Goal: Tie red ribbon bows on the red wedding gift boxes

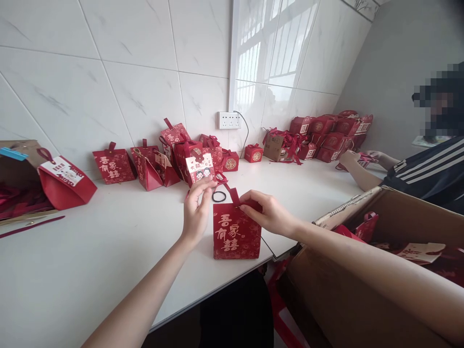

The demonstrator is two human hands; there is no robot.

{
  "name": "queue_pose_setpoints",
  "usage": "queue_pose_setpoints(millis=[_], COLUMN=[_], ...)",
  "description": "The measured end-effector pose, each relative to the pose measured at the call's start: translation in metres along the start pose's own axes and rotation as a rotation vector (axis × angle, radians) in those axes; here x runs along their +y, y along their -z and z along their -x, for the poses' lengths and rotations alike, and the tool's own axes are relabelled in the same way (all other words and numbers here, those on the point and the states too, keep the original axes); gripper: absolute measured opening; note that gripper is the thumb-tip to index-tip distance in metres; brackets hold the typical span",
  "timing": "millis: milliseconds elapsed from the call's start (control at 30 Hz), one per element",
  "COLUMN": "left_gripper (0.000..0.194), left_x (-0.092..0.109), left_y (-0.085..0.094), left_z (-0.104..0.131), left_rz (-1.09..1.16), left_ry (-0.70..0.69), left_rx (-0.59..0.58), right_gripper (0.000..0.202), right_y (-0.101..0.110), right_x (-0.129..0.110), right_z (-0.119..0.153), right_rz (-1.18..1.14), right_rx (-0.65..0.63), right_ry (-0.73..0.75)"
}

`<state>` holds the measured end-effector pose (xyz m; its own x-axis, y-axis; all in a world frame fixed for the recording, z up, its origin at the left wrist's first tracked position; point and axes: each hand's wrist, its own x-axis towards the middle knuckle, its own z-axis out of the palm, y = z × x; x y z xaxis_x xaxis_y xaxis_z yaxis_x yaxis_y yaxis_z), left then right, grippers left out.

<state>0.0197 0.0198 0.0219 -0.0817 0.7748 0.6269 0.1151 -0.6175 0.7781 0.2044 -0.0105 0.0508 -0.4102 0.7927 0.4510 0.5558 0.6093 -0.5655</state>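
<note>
A red gift box (236, 236) with gold characters stands on the white table (90, 251) near its front edge. My right hand (268, 212) pinches the red ribbon at the box's top right. My left hand (195, 208) is just left of the box and holds a small white tag (201, 166) with two cartoon figures, tied to the ribbon. A black hair band (219, 196) lies on the table behind the box.
Several finished red boxes (159, 159) line the tiled wall, and more are piled in the far corner (326, 133). An open cardboard carton (380, 270) stands at the right. Another person's hand (350, 159) works at the far right. A red bag (65, 183) sits at the left.
</note>
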Motion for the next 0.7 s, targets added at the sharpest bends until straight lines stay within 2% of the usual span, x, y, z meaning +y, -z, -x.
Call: queue_pose_setpoints(millis=[100,200,300,533,700], left_gripper=[0.022,0.011,0.004,0.022,0.021], left_x=[0.001,0.003,0.005,0.009,0.008], left_y=[0.001,0.0,-0.001,-0.004,-0.004], left_z=[0.003,0.008,0.012,0.012,0.011], left_rz=[0.07,0.103,-0.017,-0.157,-0.171], left_ry=[-0.069,-0.167,-0.244,-0.332,-0.332], left_rx=[-0.113,-0.25,-0.319,-0.344,-0.335], right_gripper=[0.01,0.011,0.011,0.013,0.013], right_y=[0.0,-0.001,-0.001,0.001,0.002], right_x=[0.0,0.001,0.001,0.002,0.002], right_z=[0.0,0.0,0.0,0.002,0.001], right_rz=[-0.004,-0.016,-0.029,-0.026,-0.028], right_rx=[-0.002,0.001,-0.001,-0.027,-0.035], right_ry=[0.0,-0.002,-0.003,0.043,0.038])
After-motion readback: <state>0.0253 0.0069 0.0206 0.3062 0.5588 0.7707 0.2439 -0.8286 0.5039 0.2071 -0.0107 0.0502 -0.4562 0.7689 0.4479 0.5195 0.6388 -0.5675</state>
